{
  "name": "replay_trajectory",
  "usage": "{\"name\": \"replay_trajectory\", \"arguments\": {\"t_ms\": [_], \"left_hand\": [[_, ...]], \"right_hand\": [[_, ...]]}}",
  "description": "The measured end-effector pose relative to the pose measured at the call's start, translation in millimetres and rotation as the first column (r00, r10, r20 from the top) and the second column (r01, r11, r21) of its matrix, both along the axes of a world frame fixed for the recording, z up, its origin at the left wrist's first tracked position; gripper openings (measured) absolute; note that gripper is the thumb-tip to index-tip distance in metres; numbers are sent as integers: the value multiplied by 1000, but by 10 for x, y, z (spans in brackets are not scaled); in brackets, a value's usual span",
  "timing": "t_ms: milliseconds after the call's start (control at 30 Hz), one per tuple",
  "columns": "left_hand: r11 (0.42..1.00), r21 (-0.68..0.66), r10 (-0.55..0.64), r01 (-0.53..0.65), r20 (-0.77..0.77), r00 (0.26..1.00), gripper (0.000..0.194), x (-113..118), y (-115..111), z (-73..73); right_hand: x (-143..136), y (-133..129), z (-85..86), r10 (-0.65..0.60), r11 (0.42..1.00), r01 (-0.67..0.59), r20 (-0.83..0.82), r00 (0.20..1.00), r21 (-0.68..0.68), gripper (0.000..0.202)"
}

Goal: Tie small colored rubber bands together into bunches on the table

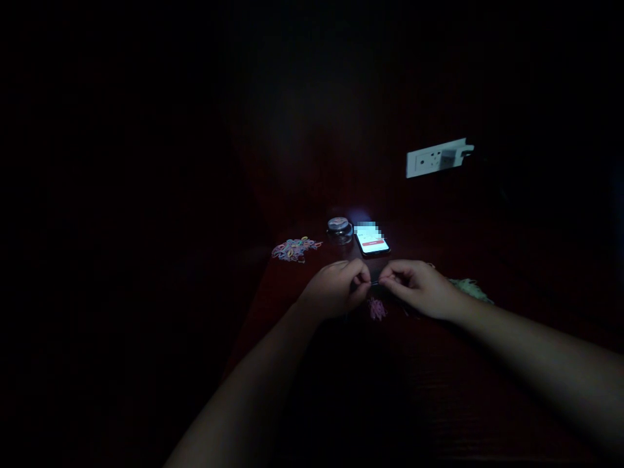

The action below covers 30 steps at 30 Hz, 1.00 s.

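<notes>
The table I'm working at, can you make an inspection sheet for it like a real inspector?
Surface: dark reddish table, dimly lit
Job's things: colourful loop pile, pink pile, pale green pile partly behind the right hand
Clutter: lit phone, round jar beside it
Hands: left hand and right hand pinch a thin strand between them
Cables: nothing seen for certain
Surroundings: white socket panel; the rest too dark to tell

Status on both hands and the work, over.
Left hand and right hand pinching small band between them. Pink bands just below. Phone beyond; nothing visibly blocking.
</notes>
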<state>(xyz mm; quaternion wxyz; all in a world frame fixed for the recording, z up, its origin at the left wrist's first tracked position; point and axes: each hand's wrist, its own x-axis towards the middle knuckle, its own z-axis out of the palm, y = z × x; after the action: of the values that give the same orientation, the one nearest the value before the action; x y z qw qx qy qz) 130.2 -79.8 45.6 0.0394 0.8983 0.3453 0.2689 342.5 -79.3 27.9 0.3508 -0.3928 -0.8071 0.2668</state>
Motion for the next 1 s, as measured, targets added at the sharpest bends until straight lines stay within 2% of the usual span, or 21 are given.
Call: {"name": "replay_trajectory", "arguments": {"t_ms": [467, 567, 667, 800, 900, 1000], "left_hand": [[997, -30, 65, -65, 0, 998, 6, -45, 25, -6], [984, -35, 172, -172, 9, 985, 8, -75, 78, -33], [909, -26, 416, -415, 18, 909, 16, -220, 221, -112], [730, -85, 674, -678, -69, 735, 31, -563, 457, -270], [603, -206, 746, -771, -197, 637, 42, -758, 567, -366], [564, -247, 740, -788, -273, 614, 47, -816, 603, -412]], "right_hand": [[36, 55, -62, -4, 1000, 4, -82, 997, 1, 28], [32, 45, -57, -1, 1000, -1, -85, 996, -27, 28], [61, 59, -31, -8, 1000, 8, -72, 997, 5, 27], [177, 134, 38, -63, 996, 62, 14, 998, 69, 21], [269, 184, 92, -126, 992, 123, 115, 985, 30, 21], [325, 203, 124, -94, 995, 101, 227, 969, -20, 20]]}}
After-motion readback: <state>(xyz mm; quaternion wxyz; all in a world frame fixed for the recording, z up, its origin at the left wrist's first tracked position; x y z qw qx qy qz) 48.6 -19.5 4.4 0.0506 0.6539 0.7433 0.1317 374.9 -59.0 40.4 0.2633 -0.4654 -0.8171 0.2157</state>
